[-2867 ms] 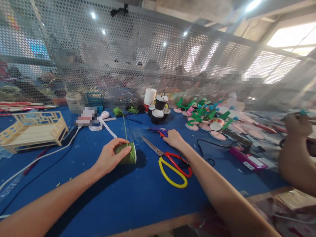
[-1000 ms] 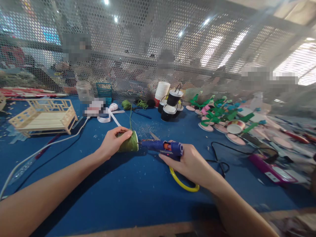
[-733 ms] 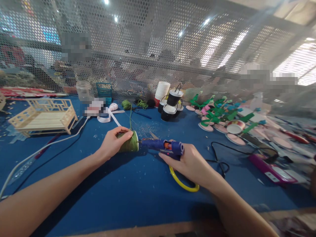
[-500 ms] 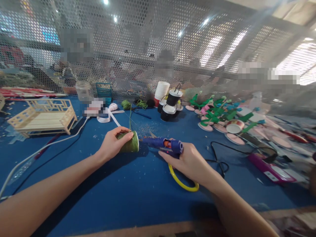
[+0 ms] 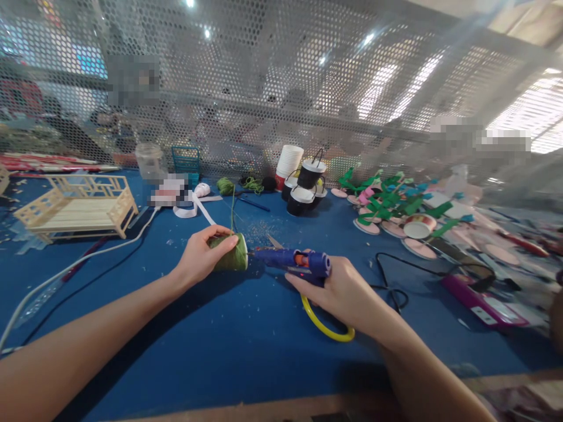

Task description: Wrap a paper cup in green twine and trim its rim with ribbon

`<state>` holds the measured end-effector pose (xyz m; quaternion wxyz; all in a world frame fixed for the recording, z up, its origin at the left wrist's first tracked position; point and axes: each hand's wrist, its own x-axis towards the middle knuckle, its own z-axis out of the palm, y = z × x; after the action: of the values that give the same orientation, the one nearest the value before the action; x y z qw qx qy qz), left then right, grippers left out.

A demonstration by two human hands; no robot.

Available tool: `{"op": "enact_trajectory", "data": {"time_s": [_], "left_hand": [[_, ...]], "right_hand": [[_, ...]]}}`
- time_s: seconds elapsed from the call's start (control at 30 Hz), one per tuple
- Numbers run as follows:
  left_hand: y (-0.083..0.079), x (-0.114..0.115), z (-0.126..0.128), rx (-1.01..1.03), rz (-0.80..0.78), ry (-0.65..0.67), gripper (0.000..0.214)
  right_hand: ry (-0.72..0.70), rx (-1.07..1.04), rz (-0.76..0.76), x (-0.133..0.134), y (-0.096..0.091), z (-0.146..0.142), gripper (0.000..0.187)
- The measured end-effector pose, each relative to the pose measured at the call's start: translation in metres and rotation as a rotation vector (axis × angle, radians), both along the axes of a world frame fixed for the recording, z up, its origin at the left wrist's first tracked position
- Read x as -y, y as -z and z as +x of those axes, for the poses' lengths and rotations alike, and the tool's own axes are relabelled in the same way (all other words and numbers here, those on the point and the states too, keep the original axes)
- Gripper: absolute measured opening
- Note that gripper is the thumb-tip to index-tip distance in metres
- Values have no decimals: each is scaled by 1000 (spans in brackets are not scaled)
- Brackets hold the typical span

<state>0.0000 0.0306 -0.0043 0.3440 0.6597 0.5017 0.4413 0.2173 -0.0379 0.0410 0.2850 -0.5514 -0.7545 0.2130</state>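
Observation:
My left hand [image 5: 203,255] is closed around a paper cup wrapped in green yarn [image 5: 231,258], tilted on its side with its white rim toward the right. A loose strand of green yarn [image 5: 233,205] rises from the cup beside my thumb. My right hand [image 5: 341,290] grips a blue hot glue gun [image 5: 292,261], its nozzle pointing left at the cup's rim; whether the tip touches is too fine to tell. Below the gun lie scissors with yellow handles [image 5: 328,329], partly hidden by my right hand, a blade showing above the gun.
Behind stand black-and-white pails [image 5: 301,200], stacked paper cups [image 5: 289,161], green yarn [image 5: 226,186] and white ribbon [image 5: 203,190]. At left are a small wooden bed [image 5: 79,211] and a white cable [image 5: 88,261]. Right are green craft pieces [image 5: 387,205] and a purple power strip [image 5: 481,302].
The glue gun in my right hand has shifted slightly right and down, showing more of the scissors' blade. My left hand and the cup stay nearly still.

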Motion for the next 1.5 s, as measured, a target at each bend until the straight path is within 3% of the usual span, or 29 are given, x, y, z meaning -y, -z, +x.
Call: {"op": "enact_trajectory", "data": {"time_s": [0.67,1.3,1.5], "left_hand": [[1,3,2,-29,24,-17,30],[2,7,1,-120,216,26,23],[5,7,1,-135,366,66,18]], "right_hand": [[52,-31,-5,0,1,-1,25],[88,-76,-65,-5,3,-1,25],[81,-69,-11,-7,4,-1,28]]}}
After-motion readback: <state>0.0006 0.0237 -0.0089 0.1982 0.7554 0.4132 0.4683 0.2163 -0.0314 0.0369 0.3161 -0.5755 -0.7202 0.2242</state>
